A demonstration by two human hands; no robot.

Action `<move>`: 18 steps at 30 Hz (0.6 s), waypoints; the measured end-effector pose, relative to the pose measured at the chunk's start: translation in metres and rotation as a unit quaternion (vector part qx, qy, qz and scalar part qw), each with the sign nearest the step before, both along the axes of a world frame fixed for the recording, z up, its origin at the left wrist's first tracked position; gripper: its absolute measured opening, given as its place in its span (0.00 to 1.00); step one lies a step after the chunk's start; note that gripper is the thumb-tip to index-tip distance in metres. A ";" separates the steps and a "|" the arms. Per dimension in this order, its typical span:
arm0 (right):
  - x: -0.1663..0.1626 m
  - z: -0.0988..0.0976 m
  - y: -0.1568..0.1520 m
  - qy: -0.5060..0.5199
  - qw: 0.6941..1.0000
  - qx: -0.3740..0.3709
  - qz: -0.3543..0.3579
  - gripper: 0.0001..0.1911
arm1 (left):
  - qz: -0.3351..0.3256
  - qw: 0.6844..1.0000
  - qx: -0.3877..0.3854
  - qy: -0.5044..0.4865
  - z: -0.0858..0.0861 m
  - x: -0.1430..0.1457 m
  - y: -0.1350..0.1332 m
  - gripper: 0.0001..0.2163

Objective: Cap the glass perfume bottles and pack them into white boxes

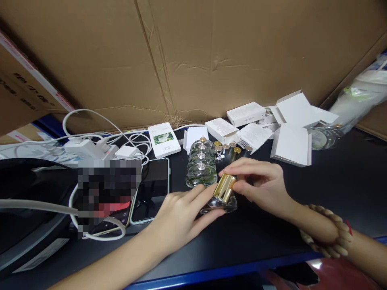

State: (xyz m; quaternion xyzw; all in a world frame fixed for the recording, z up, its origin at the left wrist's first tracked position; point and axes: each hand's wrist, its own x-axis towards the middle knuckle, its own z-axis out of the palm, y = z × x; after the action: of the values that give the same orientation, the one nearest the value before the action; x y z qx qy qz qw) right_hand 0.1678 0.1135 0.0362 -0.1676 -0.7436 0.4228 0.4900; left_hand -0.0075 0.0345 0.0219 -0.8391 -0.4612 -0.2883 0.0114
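A clear glass perfume bottle [231,204] is held near the front of the black table by my left hand [184,213], its fingers wrapped around the glass. On the bottle's neck sits a shiny gold cap [224,188], tilted a little to the right. My right hand [263,181] pinches that cap between thumb and fingers. Just behind stand several uncapped glass bottles [201,163] in a row, spray nozzles upward. Beside them is a cluster of gold and silver caps [231,150], partly hidden by my right hand.
White cartons, some opened [292,143], lie along the back. A white box with a flower picture [164,140] is behind a phone [152,191]. White cables and a power strip [87,149] crowd the left. More glass bottles [325,137] lie at right. Brown cardboard [193,60] walls the back.
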 end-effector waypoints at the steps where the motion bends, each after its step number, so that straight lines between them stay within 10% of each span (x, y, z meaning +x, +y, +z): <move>1: 0.000 0.000 0.000 0.010 0.999 -0.032 0.005 0.11 | 0.000 1.000 -0.001 0.002 0.000 0.000 0.000 0.15; 8: -0.001 0.000 0.002 0.056 0.990 -0.132 -0.011 0.07 | 0.007 0.999 0.034 0.006 -0.003 0.000 0.001 0.14; 18: 0.001 0.001 -0.004 0.001 0.999 0.000 0.035 0.16 | 0.002 1.000 -0.024 0.003 -0.001 0.001 0.001 0.14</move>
State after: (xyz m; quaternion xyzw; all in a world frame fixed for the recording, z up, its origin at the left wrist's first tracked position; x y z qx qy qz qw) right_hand 0.1686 0.1098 0.0375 -0.1407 -0.7482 0.4405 0.4758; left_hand -0.0068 0.0359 0.0207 -0.8388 -0.4698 -0.2750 -0.0066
